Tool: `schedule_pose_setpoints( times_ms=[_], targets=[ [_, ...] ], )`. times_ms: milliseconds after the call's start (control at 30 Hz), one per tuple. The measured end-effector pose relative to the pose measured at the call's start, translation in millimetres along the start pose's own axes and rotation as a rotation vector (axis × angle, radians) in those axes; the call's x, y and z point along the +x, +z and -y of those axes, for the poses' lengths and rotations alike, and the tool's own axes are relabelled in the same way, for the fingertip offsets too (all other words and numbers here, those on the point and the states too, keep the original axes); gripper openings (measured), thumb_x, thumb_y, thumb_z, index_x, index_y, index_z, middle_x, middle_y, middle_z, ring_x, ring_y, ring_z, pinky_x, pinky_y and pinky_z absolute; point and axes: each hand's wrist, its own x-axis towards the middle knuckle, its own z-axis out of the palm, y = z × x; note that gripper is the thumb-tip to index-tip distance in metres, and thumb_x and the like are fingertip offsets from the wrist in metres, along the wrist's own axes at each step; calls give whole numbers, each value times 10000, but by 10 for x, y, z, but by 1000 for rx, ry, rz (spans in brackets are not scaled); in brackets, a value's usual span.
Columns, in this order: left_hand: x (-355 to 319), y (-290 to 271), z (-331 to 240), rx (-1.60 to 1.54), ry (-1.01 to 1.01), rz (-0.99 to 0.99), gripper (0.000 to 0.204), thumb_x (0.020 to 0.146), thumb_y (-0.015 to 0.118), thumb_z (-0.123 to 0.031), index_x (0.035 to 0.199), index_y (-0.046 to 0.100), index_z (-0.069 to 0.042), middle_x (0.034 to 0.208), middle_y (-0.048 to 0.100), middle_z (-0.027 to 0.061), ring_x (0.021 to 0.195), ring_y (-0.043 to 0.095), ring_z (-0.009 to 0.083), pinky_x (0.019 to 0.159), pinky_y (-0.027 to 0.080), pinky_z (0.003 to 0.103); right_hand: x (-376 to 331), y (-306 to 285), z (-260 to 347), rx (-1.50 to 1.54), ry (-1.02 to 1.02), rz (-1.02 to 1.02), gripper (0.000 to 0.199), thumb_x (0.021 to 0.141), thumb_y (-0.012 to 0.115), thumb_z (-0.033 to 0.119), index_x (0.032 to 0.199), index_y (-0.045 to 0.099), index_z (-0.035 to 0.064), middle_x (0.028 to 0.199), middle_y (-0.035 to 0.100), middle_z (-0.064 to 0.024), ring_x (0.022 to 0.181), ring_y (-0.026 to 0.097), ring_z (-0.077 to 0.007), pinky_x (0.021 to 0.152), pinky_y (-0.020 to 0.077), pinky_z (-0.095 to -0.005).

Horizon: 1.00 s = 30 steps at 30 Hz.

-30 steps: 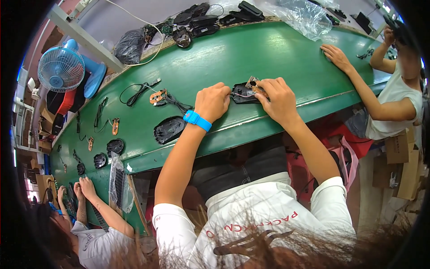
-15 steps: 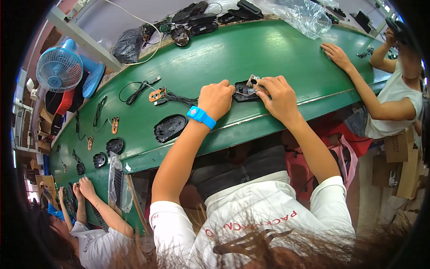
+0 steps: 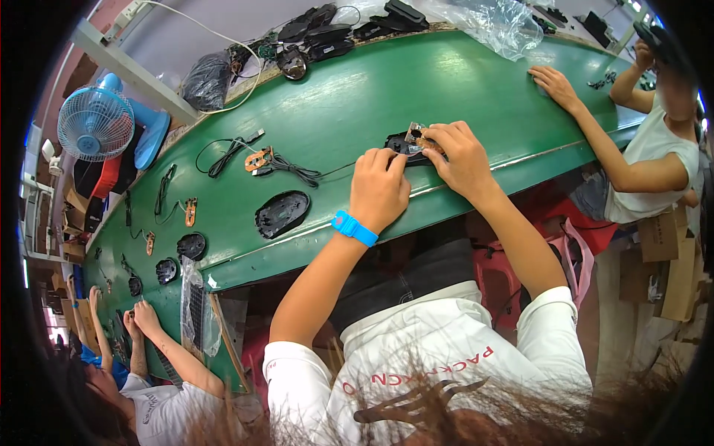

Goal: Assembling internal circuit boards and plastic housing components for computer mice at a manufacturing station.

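My right hand (image 3: pixel 462 157) pinches a small brown circuit board (image 3: pixel 418 135), tilted up over a black mouse shell (image 3: pixel 396 141). Beside the shell's near left side is my left hand (image 3: pixel 379 190), with its fingers curled and a blue band (image 3: pixel 354 227) on the wrist. What these fingers grip is hidden. A black cable (image 3: pixel 338 170) runs from a coiled bundle to this hand. Another oval black mouse shell (image 3: pixel 282 213) lies hollow side up to the left. Behind it lies a brown board (image 3: pixel 259 159) with a coiled black cable (image 3: pixel 224 158).
More shells (image 3: pixel 191 246), boards (image 3: pixel 191 211) and cables line the green bench (image 3: pixel 446 82) leftward. A co-worker's hand (image 3: pixel 556 85) rests on the bench at right; another person's hands (image 3: pixel 141 318) work at lower left. A blue fan (image 3: pixel 95 125) stands far left. Black parts (image 3: pixel 327 37) lie along the back.
My left hand has moved from the shell's far left side down and toward me, and its fingers now curl near the shell's near edge. My right hand stays at the board.
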Motion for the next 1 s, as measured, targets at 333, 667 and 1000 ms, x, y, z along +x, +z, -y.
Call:
schedule_pose_setpoints(
  times_ms=[333,667,1000],
  targets=[
    [-53,133,-88,74,-4,-11,365,808,642,-76,1171,648,-32,1156,592,147,1137,562,352,1048,399,547,-12,-38,-47,133,90,87,257,825,746,19,1073,678,18,1088,696,-132,982,599,-326,834,530,-414],
    [-74,137,-143,0,-60,45,399,816,642,-94,1210,635,-27,1249,532,212,1192,519,401,1088,370,566,-50,-75,-168,227,12,112,248,827,763,32,1070,714,26,1103,719,-144,982,616,-318,845,543,-402],
    [-56,119,-131,-56,-79,104,391,818,645,-132,1201,624,-55,1272,511,220,1255,483,407,1117,350,583,190,-159,-350,300,-46,360,227,799,787,39,1025,769,45,1080,735,-141,949,655,-316,835,543,-392]
  ],
)
